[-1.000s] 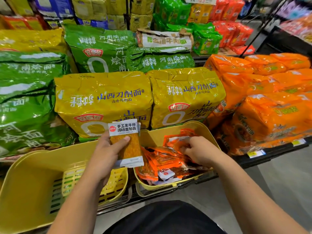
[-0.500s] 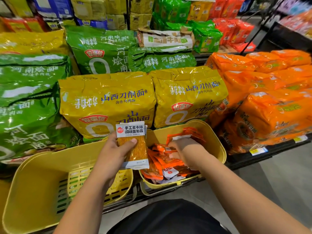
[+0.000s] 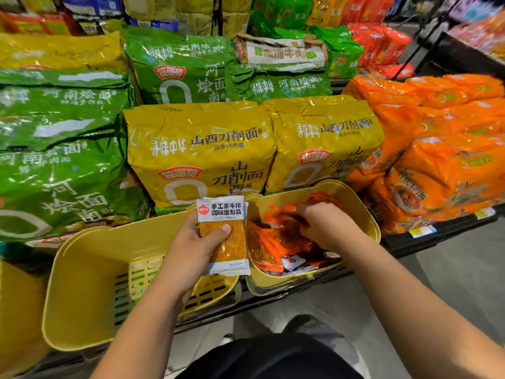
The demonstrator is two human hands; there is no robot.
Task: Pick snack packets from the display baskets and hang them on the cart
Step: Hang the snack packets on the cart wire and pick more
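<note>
- A snack packet (image 3: 222,236), white-headed with an orange-brown slab under clear film, is gripped in the left hand (image 3: 195,243), with the thumb laid across its front. Edges showing at its right side suggest that more than one may be stacked there, but this cannot be confirmed.
- The right hand (image 3: 326,228) is sunk into the right yellow basket (image 3: 366,214), its fingers curled down among the orange packets (image 3: 269,251). Because of blur, it cannot be told whether one is actually pinched.
- A slip is judged the main risk. The film looks slick, and if the left hand's grip is loosened the held packet could drop into the left yellow basket (image 3: 82,283) or onto the floor (image 3: 451,283).
- Several loose, overlapping packets could be dragged out together and spilled over the rim.
- The right yellow basket is set at the shelf's front edge, so a hard downward pull could tip it.
- The cart is not in view, so a turn away would be needed, during which packets could be lost.
- The baskets are carried on a low shelf (image 3: 410,243) fitted with price labels (image 3: 422,231).
- Large noodle bags (image 3: 199,149) in yellow, green and orange are stacked behind, in a shop aisle.
</note>
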